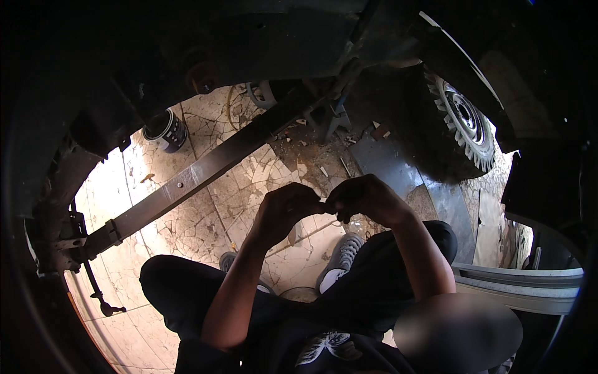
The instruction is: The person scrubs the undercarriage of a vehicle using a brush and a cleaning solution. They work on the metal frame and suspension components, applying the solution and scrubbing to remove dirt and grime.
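Note:
My left hand (285, 210) and my right hand (369, 198) come together at the fingertips, raised in front of my bent knees. The fingers of both are closed in a pinch. Whatever small piece sits between them is too dark and too covered to name. Just beyond my hands, a long metal bar (187, 177) runs slantwise from the lower left up to the dark vehicle underside. Neither hand touches it.
A paint can (167, 132) stands on the cracked tile floor (140, 315) at the far left. A blue-grey stand (336, 118) is beyond the bar. A chunky-treaded wheel (464, 118) is at the right. Dark vehicle parts (268, 43) hang overhead.

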